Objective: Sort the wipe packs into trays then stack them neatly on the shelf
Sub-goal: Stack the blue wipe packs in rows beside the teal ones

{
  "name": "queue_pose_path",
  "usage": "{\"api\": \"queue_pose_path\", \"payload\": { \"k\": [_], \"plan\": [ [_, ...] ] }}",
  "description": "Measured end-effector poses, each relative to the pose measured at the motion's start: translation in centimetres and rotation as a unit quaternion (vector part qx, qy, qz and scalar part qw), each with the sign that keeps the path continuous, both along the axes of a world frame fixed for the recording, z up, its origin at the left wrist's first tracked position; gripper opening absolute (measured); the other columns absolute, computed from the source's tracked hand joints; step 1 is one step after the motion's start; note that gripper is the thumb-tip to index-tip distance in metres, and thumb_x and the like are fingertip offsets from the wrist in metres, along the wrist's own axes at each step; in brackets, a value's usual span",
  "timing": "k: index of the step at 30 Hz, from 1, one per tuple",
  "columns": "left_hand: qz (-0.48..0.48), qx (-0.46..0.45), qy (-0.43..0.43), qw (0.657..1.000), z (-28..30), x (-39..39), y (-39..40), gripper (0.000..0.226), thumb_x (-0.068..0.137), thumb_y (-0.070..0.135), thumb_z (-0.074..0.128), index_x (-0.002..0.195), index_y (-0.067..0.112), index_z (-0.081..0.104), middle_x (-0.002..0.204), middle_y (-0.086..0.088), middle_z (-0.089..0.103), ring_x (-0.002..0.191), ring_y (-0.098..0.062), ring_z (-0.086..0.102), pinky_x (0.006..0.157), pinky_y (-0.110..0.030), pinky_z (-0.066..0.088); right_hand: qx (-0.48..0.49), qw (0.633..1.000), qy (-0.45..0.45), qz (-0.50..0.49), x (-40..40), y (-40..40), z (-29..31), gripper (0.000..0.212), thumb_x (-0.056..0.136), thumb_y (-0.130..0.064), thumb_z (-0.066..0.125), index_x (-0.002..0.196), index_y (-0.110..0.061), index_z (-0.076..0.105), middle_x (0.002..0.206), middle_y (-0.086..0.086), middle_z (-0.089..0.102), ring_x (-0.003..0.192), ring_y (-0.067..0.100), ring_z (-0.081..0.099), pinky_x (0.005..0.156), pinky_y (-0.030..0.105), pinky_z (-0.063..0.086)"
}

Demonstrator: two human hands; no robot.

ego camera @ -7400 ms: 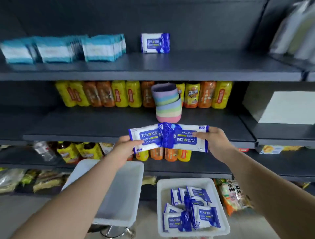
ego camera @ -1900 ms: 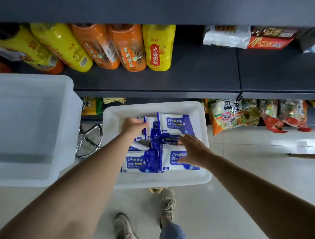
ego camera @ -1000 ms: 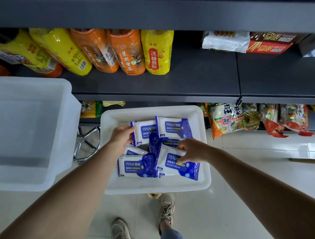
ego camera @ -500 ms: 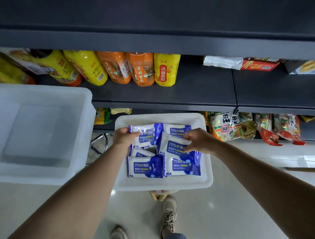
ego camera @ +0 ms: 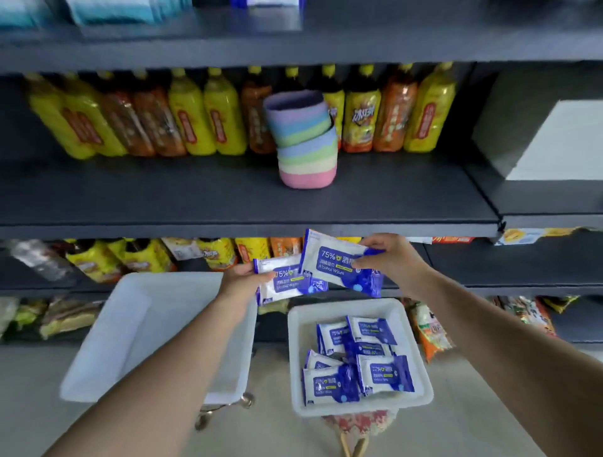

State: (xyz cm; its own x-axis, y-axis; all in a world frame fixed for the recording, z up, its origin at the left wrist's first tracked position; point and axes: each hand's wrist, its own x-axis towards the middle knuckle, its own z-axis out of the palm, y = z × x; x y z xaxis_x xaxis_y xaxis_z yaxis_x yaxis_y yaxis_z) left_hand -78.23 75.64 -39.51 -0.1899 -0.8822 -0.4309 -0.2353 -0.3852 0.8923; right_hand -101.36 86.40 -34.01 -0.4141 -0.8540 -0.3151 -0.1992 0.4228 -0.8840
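- Your left hand has its grip clamped on one wipe pack, thumb on the printed face and fingers behind, at the pack's left end.
- Your right hand pinches a second wipe pack at its right end; this one overlaps the first and sits slightly in front of it.
- Both packs hang in the air just below the front edge of the middle shelf and above the gap between the two white trays.
- Judging by the look, these are soft, light film pouches: they bend and sag, and the glossy wrap is likely slippery, so hold them across the flat faces near an end seam instead of by a corner.
- The left pack lies nearly level, long axis running left to right, printed face toward you.
- The right pack tilts, its left end raised and its right end lower, long axis running from upper left to lower right; the text reads upright.
- The right tray holds several more packs, lying flat at mixed angles.
- The left tray shows no packs inside.
- A blue pack already sits on the top shelf, cut off by the frame edge.
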Motion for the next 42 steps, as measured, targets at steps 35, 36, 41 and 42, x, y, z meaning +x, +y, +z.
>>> {"api": "queue_pose_path", "payload": {
  "k": [35,36,41,42],
  "plan": [
    [-0.036,-0.256,0.166,0.952,32.1,-7.5,-30.2,0.021,0.088,0.000,0.061,0.108,0.007,0.063,0.105,-0.009,0.068,0.077,-0.014,0.065,0.068,-0.022,0.054,-0.319,0.945,-0.016,-0.072,-7.1,-24.7,28.8,0.021,0.072,0.012,0.072,0.080,-0.007,0.065,0.076,0.010,0.071,0.067,0.021,0.069,0.056,0.027,0.056],
    [-0.043,-0.254,0.165,0.952,31.7,-8.0,-31.1,0.020,0.088,0.001,0.061,0.106,0.009,0.063,0.104,-0.008,0.068,0.077,-0.013,0.066,0.067,-0.020,0.054,-0.318,0.945,-0.018,-0.075,-7.6,-25.5,28.3,0.020,0.072,0.011,0.071,0.081,-0.006,0.065,0.077,0.011,0.071,0.067,0.020,0.069,0.056,0.026,0.056],
    [-0.076,-0.258,0.168,0.948,29.8,-9.6,-34.5,0.020,0.088,0.003,0.062,0.106,0.012,0.066,0.099,-0.006,0.072,0.083,-0.018,0.070,0.073,-0.027,0.055,-0.318,0.943,-0.052,-0.083,-10.1,-28.3,26.0,0.021,0.072,0.011,0.071,0.085,-0.005,0.066,0.079,0.014,0.072,0.071,0.026,0.069,0.069,0.038,0.058],
    [-0.078,-0.264,0.170,0.946,29.7,-9.9,-35.0,0.020,0.088,0.003,0.062,0.105,0.013,0.066,0.097,-0.003,0.072,0.081,-0.015,0.070,0.070,-0.023,0.055,-0.317,0.943,-0.065,-0.080,-10.5,-28.5,25.7,0.021,0.073,0.011,0.070,0.086,-0.005,0.066,0.080,0.014,0.072,0.073,0.028,0.070,0.071,0.041,0.058]
  ]
}}
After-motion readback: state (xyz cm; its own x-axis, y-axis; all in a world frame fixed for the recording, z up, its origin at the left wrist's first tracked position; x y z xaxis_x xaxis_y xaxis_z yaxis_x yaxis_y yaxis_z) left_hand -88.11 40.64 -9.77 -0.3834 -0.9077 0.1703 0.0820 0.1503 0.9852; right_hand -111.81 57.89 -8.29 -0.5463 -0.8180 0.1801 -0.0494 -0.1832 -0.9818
